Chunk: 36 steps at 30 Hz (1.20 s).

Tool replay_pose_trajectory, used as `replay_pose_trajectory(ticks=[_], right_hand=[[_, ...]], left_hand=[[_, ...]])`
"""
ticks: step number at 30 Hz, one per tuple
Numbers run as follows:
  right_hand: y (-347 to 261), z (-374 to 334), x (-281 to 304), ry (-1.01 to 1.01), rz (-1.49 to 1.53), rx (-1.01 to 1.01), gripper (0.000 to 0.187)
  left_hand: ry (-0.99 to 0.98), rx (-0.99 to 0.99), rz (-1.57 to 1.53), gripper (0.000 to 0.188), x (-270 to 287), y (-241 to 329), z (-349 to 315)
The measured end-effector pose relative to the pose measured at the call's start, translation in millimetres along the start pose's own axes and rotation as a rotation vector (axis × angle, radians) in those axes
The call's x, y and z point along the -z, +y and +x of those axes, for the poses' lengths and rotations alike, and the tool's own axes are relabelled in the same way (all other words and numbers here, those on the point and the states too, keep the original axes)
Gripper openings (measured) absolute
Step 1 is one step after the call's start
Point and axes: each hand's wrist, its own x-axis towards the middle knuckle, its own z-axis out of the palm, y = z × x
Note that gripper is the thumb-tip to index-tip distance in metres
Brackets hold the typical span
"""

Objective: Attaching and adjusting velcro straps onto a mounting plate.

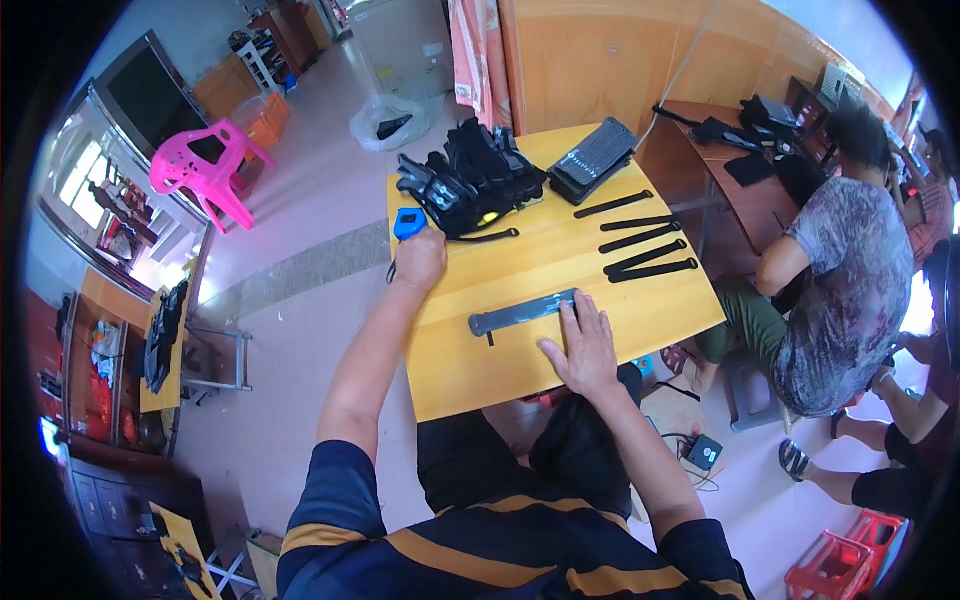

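Square light-wood table (560,370) fills the centre of the view.

Seated person in a grey patterned shirt (840,290) at 3 o'clock, just off the table's right edge; well apart from the working hands.

Bright pink plastic chair (205,170) on the floor at 10 o'clock, far from the table.

Pile of black padded gear with straps (470,175) at the table's 12 o'clock edge. Black ridged rectangular case (592,158) just right of it, at 1 o'clock.

Row of five loose black straps (640,240) at 2 o'clock on the table, near the right hand but not touching it.

Long flat grey strap (520,313) lies mid-table, slightly tilted, right end higher.

Right hand (585,345): open, fingers spread, flat on the table, fingertips on the right end of the grey strap. Nothing blocks it.

Left hand (420,258): closed around a small blue device (408,222) at the table's left edge, 11 o'clock, just below the gear pile. A thin black cord hangs from it over the edge.
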Motion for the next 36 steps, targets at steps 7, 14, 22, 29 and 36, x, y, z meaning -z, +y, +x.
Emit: replay_pose_trajectory(ticks=[7,14,22,29,36], right_hand=[[-10,23,11,0.076,0.062,0.035,0.062],[-77,136,21,0.211,0.083,0.357,0.047],[-109,226,-50,-0.097,-0.352,0.532,0.035],[-107,240,-70,-0.012,-0.314,0.513,0.031],[-111,244,-75,-0.035,-0.371,0.425,0.03]], left_hand=[[-0.068,-0.08,-0.02,0.006,10,16,-17],[0.012,0.026,-0.144,0.013,-10,9,-33],[0.042,0.054,-0.261,0.011,-17,16,-40],[-0.014,0.049,-0.303,0.008,-5,16,-42],[-0.222,0.111,-0.388,0.012,37,49,-71]])
